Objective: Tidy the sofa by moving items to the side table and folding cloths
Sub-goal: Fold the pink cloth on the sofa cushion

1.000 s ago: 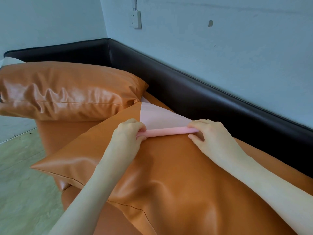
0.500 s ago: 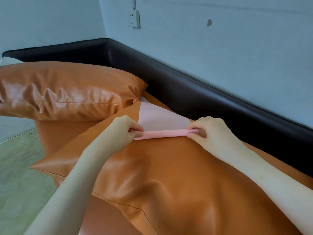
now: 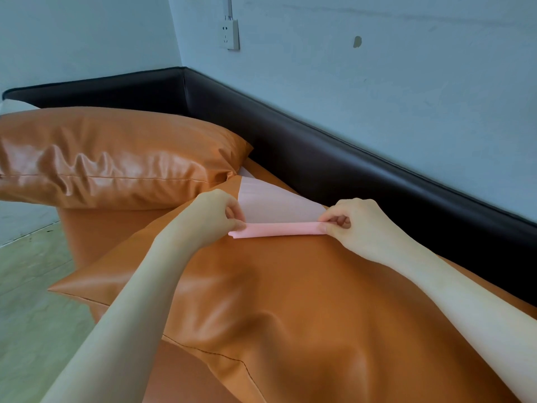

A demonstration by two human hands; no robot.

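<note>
Leather pillow, far left: an orange cushion point(image 3: 116, 158) is lying at ten o'clock, against the sofa's black backrest point(image 3: 319, 158).
Left hand: the left hand point(image 3: 209, 219) is pinching the near-left end of the pink cloth point(image 3: 279, 210), thumb and fingers curled onto its rolled edge.
Cloth: it is resting on the nearer orange cushion point(image 3: 276, 301), around twelve o'clock from the viewer, its near edge rolled into a thin strip while the paler far part is lying flat.
Right hand: the right hand point(image 3: 360, 225) is clamping the strip's other end, at one o'clock; both hands are holding it taut.
Risk: the slick, yielding cushion is looking like a poor base; I judge the cloth could be sliding or the fold skewing if one hand is pulling harder.
Wall: a socket point(image 3: 231, 32) is sitting above.
</note>
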